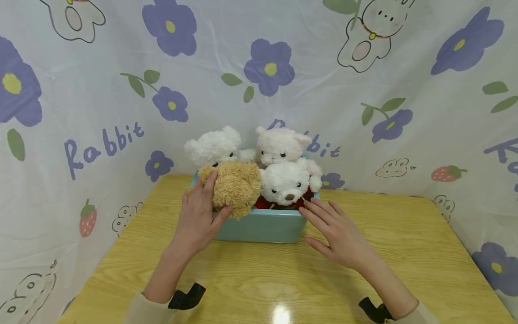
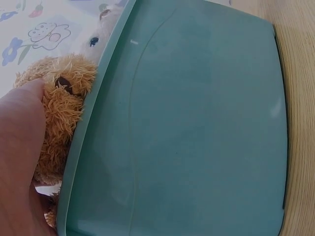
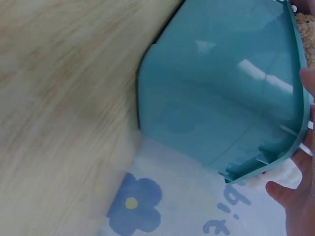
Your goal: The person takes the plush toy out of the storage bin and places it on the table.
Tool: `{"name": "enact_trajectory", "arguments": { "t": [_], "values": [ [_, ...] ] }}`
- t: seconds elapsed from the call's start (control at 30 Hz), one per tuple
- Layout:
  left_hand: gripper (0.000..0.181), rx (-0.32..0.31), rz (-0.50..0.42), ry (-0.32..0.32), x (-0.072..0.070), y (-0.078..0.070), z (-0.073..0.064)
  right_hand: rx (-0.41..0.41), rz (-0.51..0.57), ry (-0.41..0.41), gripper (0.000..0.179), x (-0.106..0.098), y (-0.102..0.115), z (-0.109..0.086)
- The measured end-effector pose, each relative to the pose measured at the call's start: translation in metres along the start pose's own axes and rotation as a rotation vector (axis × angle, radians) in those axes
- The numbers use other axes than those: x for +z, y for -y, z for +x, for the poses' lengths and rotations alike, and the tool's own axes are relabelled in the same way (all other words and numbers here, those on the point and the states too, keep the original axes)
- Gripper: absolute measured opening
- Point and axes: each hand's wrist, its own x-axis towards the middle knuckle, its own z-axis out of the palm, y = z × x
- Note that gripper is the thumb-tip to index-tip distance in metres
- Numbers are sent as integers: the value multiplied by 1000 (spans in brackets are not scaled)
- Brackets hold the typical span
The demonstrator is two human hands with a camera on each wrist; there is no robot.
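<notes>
A teal plastic bin (image 1: 261, 227) holds several plush bears. My left hand (image 1: 197, 222) grips a tan teddy bear (image 1: 236, 184) at the bin's left front, the thumb on its front side and the fingers over its left side. In the left wrist view the thumb presses beside the dark nose of the tan bear (image 2: 59, 118), just behind the rim. My right hand (image 1: 340, 234) has its fingers extended at the bin's right front corner, fingertips right at the rim. Beside the tan bear sits a white teddy bear (image 1: 285, 182) with red fabric below its head.
Behind these, a white plush (image 1: 214, 146) and a pale pink plush (image 1: 279, 145) rise above the bin. The bin stands on a wood-grain table (image 1: 259, 274), close to a flower-patterned cloth (image 1: 218, 58) at the back. Dark wrist mounts (image 1: 187, 297) show below the hands.
</notes>
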Motion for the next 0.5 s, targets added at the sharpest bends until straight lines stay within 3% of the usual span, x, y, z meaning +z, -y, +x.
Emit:
{"name": "enact_trajectory", "arguments": {
  "t": [0.3, 0.5],
  "values": [
    [86, -27, 0, 16, -2, -2, -1, -70, 10, -204, 58, -12, -6, 38],
    [88, -14, -14, 11, -2, -2, -1, -76, -47, -151, 67, -17, -14, 68]
  ]
}}
